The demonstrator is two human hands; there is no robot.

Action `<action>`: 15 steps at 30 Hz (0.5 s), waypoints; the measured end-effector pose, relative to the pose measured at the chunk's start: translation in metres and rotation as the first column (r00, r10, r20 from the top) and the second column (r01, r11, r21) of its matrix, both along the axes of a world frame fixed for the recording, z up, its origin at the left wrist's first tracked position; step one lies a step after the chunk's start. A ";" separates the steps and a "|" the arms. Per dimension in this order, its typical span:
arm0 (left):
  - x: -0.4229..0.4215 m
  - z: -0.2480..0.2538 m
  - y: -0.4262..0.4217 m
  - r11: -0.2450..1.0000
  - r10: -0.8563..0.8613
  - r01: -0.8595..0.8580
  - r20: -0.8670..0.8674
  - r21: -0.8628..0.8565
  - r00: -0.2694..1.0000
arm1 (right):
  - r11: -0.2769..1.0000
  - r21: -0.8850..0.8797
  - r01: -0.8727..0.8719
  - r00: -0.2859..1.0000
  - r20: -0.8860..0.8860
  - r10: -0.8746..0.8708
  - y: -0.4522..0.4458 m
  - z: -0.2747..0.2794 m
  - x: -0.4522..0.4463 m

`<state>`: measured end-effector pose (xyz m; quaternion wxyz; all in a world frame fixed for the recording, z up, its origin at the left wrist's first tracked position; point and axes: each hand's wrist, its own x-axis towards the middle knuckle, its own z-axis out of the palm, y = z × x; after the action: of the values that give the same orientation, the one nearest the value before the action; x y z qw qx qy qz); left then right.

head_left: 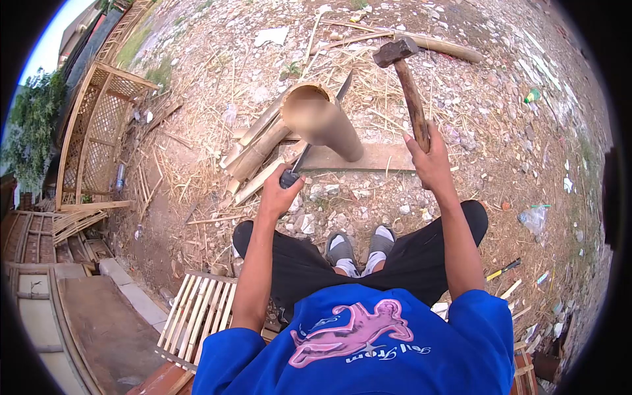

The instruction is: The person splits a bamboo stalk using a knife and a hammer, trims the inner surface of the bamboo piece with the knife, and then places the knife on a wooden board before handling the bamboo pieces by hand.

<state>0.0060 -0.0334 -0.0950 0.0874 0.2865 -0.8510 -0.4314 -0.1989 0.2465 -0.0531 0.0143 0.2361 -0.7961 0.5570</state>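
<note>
Split bamboo (pixel 263 148) at ten o'clock, bamboo tube (pixel 337 131) at one from left fingers (pixel 296 186) gripping part-hidden knife (pixel 301 157), right fingers (pixel 413 145) clasping hammer (pixel 411 92)

Tan bamboo tube (pixel 337 135), brown hammer handle (pixel 411 97), blue shirt (pixel 395 372), pink print (pixel 355 334)

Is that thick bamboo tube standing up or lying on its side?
The bamboo tube is standing on end: its round mouth faces up, and its lower end appears to meet the board. Whether it leans, I cannot tell.
</note>
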 end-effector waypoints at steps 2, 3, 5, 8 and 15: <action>0.001 0.005 0.003 0.999 -0.009 0.009 0.012 -0.032 1.000 | 0.984 0.168 -0.062 0.995 0.081 0.049 -0.003 0.003 0.005; 0.002 0.008 0.005 1.000 -0.013 0.013 0.003 -0.020 1.000 | 0.965 0.246 -0.092 0.990 0.126 0.063 -0.005 0.001 0.006; -0.001 0.012 0.007 1.000 -0.017 0.017 -0.025 -0.005 1.000 | 0.932 0.326 -0.161 0.983 0.142 0.120 -0.003 -0.002 0.003; -0.004 0.007 0.001 0.999 -0.033 0.033 -0.025 -0.020 0.999 | 0.924 0.358 -0.138 0.990 0.025 0.139 0.001 0.011 0.013; -0.004 0.010 0.000 0.999 -0.044 0.044 0.018 0.004 0.999 | 0.995 0.038 -0.093 0.984 -0.147 0.097 -0.013 0.124 -0.003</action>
<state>0.0023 -0.0337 -0.0850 0.0697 0.2719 -0.8570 -0.4321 -0.2016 0.2332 0.0704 0.0432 0.3148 -0.7893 0.5254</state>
